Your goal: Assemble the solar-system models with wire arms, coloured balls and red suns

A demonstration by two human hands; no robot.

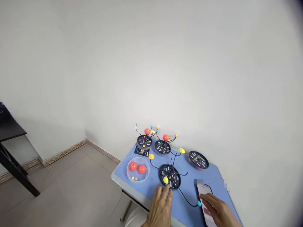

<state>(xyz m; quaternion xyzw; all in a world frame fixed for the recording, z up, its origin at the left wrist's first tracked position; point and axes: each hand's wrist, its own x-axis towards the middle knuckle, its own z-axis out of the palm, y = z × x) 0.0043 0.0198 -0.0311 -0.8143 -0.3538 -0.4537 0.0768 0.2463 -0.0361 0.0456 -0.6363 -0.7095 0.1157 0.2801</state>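
Note:
A solar system model with a round black base (177, 182) and curved black arms stands near the front of the blue table. My left hand (161, 203) is open, its fingers stretched out at the base's near rim, just below a yellow ball (165, 180). Its thumb is hidden. My right hand (219, 208) is closed, fingertips pinched at a small teal ball (199, 203) on the end of the long right arm. It hovers over a smartphone (204, 189). On the left arm sits a yellow-orange ringed planet (151, 156).
A clear round tub (128, 175) holds two red balls and several small beads. Behind stand two assembled models (144, 142) (162, 147) and another round base (199, 160). A printed card (140, 151) lies at the back left. The blue table (144, 192) meets a white wall.

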